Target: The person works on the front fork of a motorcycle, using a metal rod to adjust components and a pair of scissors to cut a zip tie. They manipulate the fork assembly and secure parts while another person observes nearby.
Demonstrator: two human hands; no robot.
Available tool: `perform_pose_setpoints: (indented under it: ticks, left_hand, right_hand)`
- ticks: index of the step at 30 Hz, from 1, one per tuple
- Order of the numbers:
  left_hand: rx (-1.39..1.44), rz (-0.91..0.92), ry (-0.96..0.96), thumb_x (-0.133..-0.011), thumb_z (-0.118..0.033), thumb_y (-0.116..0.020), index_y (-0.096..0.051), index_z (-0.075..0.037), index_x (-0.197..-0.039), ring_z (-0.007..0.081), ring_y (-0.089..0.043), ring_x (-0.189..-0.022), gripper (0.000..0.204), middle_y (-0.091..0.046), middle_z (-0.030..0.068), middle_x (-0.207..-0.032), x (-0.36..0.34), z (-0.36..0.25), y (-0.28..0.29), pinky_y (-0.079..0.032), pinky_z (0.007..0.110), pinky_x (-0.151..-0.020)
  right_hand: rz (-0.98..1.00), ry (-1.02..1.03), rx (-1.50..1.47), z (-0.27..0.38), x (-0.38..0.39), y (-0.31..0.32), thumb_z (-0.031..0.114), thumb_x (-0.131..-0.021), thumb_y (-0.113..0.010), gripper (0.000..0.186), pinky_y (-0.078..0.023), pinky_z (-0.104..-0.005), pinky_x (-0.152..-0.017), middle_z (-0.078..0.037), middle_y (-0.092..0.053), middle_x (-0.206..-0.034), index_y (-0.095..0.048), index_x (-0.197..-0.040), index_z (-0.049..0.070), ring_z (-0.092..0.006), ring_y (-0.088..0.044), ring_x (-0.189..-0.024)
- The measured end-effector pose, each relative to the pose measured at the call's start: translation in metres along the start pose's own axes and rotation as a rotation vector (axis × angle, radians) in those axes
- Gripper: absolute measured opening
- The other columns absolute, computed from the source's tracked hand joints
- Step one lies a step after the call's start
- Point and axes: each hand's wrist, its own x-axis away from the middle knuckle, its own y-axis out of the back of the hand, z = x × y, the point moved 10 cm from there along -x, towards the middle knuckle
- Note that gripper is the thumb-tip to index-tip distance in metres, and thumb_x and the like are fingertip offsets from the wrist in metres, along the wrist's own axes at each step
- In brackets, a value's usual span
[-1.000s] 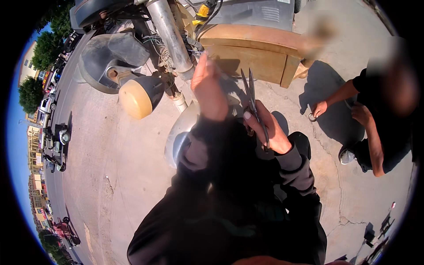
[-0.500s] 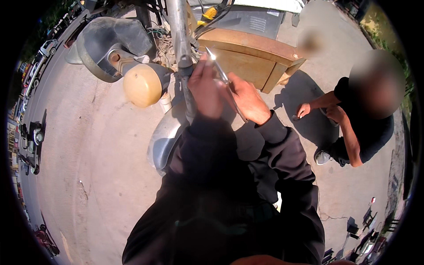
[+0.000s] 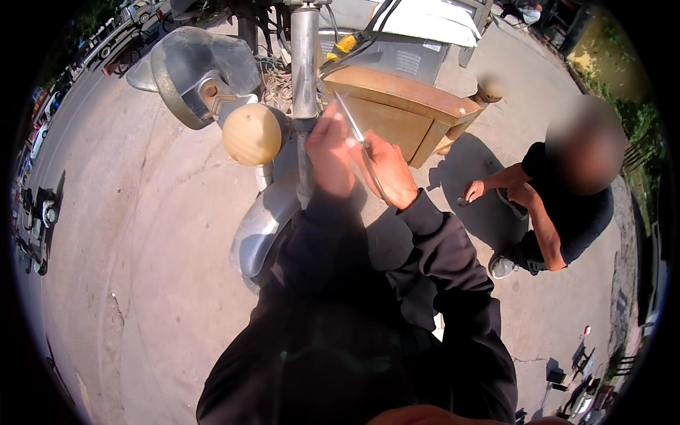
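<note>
In my right hand [image 3: 391, 170] is a slim, shiny pointed metal tool [image 3: 349, 117], its tip angled up and away from me. Its exact kind does not show. My left hand [image 3: 331, 152] is right beside it, a little blurred, with the fingers drawn together near the blade. Whatever the left fingers pinch is too small or hidden to make out. Both hands are close to an upright metal fork tube [image 3: 305, 67] of a vehicle, with a dark clamp ring around it. Below the hands curves a silver front mudguard [image 3: 263, 230].
Left of the tube are a round cream-coloured lamp [image 3: 252, 134], a large grey headlamp housing [image 3: 202, 74] and tangled wires [image 3: 278, 86]. Behind the hands stands a brown wooden furniture piece [image 3: 397, 99]. At right, a person in dark clothes [image 3: 567, 212] crouches, hands together.
The whole view has shifted, so the vehicle and furniture appear slightly lower. Both hands stay together by the tube, the tool still in the right one. The crouching person keeps much the same pose.
</note>
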Motion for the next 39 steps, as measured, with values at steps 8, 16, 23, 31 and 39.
perform_pose_setpoints:
  ticks: [8,16,23,31,39]
  left_hand:
    - [-0.038,-0.072,-0.067,-0.094,-0.002,-0.055,-0.054,0.009,-0.135,0.0074,-0.05,-0.077,0.043,-0.056,0.0015,-0.092,-0.004,0.002,0.022,-0.044,0.023,-0.065]
    - [-0.25,-0.315,-0.239,-0.101,-0.022,-0.06,-0.07,-0.004,-0.117,0.0014,-0.041,-0.055,0.026,-0.066,-0.0028,-0.081,-0.014,0.011,0.025,-0.032,0.019,-0.049]
    - [-0.445,-0.243,-0.372,-0.105,-0.03,-0.05,-0.064,0.004,-0.121,0.0156,-0.062,-0.097,0.04,-0.069,0.0093,-0.11,-0.007,0.007,-0.002,-0.049,0.031,-0.087]
    - [-0.516,-0.184,-0.402,-0.105,-0.033,-0.048,-0.059,0.001,-0.117,0.0183,-0.063,-0.081,0.038,-0.065,0.0109,-0.099,-0.018,0.016,0.011,-0.054,0.029,-0.069]
    - [-0.495,-0.263,-0.302,-0.103,-0.034,-0.05,-0.062,-0.003,-0.122,0.0203,-0.064,-0.078,0.038,-0.066,0.0125,-0.097,-0.02,0.006,0.003,-0.053,0.033,-0.056]
  right_hand:
    - [-0.201,0.071,-0.046,0.018,0.009,0.048,0.035,-0.101,-0.056,0.04,-0.043,-0.0423,-0.057,-0.019,-0.049,-0.059,-0.055,-0.089,-0.004,-0.0342,-0.047,-0.052]
    - [-0.148,0.165,0.285,-0.002,0.081,0.17,0.034,-0.093,-0.067,0.038,-0.044,-0.044,-0.055,-0.018,-0.052,-0.057,-0.057,-0.084,-0.001,-0.0396,-0.055,-0.055]
    - [-0.199,-0.435,0.533,-0.215,0.252,0.208,0.043,-0.089,-0.068,0.043,-0.051,-0.0459,-0.064,-0.021,-0.064,-0.067,-0.067,-0.086,0.0,-0.0398,-0.067,-0.068]
    - [0.03,-1.219,0.523,-0.406,0.581,0.009,0.047,-0.08,-0.073,0.046,-0.055,-0.046,-0.08,-0.018,-0.072,-0.095,-0.068,-0.104,0.008,-0.0357,-0.07,-0.092]
    - [0.345,-1.558,0.174,-0.46,0.631,-0.088,0.052,-0.075,-0.077,0.07,-0.054,-0.0444,-0.093,-0.023,-0.068,-0.118,-0.065,-0.121,0.001,-0.0354,-0.066,-0.112]
